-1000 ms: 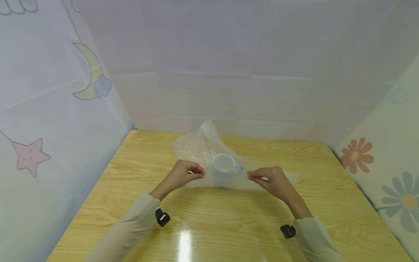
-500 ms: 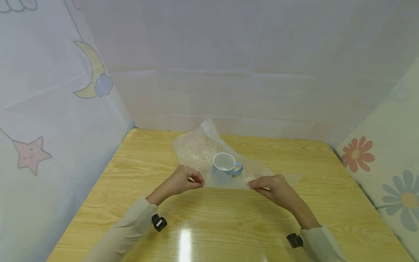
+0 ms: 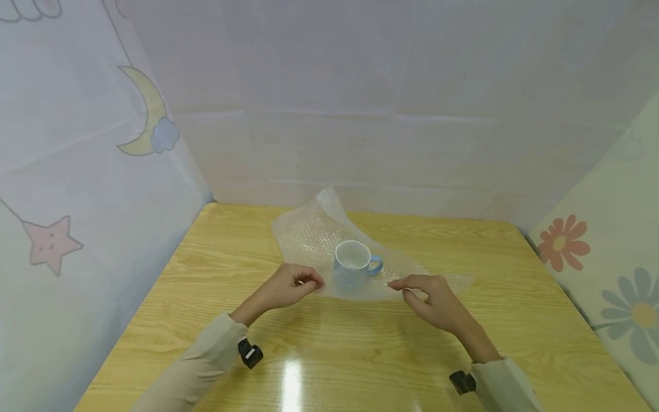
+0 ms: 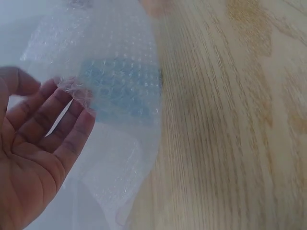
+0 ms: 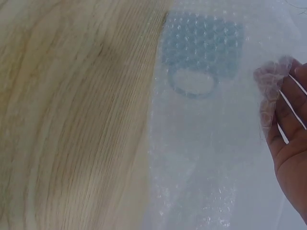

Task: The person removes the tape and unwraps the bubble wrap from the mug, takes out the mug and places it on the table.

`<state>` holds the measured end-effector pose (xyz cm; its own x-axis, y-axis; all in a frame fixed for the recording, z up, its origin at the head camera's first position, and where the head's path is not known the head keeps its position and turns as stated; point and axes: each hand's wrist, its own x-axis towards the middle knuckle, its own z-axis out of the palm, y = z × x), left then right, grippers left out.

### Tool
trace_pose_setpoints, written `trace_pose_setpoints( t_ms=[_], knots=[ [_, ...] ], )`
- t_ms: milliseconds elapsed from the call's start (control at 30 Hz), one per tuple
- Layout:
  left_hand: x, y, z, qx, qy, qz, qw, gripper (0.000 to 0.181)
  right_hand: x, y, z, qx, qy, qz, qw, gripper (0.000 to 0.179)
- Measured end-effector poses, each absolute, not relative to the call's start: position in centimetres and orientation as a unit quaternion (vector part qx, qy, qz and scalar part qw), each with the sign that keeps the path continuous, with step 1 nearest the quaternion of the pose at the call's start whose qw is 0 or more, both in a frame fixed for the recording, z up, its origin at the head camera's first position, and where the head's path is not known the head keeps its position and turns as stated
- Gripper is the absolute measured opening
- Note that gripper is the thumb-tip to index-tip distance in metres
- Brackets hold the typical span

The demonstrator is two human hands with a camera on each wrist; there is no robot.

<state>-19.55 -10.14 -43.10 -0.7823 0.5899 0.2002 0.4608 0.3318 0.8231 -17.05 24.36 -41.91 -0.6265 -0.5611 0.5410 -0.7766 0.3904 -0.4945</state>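
Observation:
A light blue mug with a white inside stands upright on a sheet of bubble wrap, its handle to the right. The near flap of the bubble wrap rises in front of the mug, whose lower part shows blurred through it. Left of the mug is my left hand; its fingertips touch the flap's upper edge, the thumb apart from them. My right hand is to the right of the handle, thumb and forefinger parted. Its fingertips lie behind the film's edge.
A wooden table carries everything. The bubble wrap's far corner curls up near the table's back edge. A pale cloth wall stands behind, with printed side walls at left and right.
Both hands have come down and towards me with the flap, uncovering the mug's handle. Thumb and fingers, pinching the edge before, now stand apart.

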Motion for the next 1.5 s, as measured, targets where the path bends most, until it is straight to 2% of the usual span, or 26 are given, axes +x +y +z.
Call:
trace_pose_setpoints(
  t_ms=[133,233,467,733,833,1000,1233,1500],
  knots=[
    [-19.8,-10.0,-43.4,0.316,0.812,0.488,0.056,0.023,-17.7,23.9,-42.0,0.374,-0.844,0.347,0.164,0.023],
    [-19.8,-9.7,-43.6,0.313,0.822,0.473,0.044,0.023,-18.0,23.5,-42.1,0.356,-0.863,0.325,0.151,0.019],
    [-19.4,-9.2,-44.1,0.312,0.838,0.442,0.072,0.027,-17.8,23.1,-42.4,0.326,-0.901,0.285,0.033,0.03],
    [-18.8,-9.2,-44.6,0.328,0.858,0.373,0.134,0.045,-17.3,23.7,-43.0,0.308,-0.914,0.259,-0.05,0.046],
    [-18.5,-9.1,-45.0,0.345,0.865,0.336,0.142,0.051,-17.2,24.0,-43.4,0.305,-0.915,0.256,-0.072,0.052],
    [-18.0,-8.7,-45.4,0.349,0.881,0.287,0.138,0.067,-16.9,24.3,-44.1,0.29,-0.918,0.258,-0.082,0.065],
    [-17.2,-7.8,-46.0,0.313,0.897,0.264,0.167,0.093,-16.2,24.8,-45.1,0.271,-0.93,0.227,-0.1,0.095],
    [-16.5,-7.3,-46.3,0.31,0.911,0.201,0.184,0.112,-15.8,25.0,-45.6,0.271,-0.933,0.214,-0.1,0.105]
  ],
)
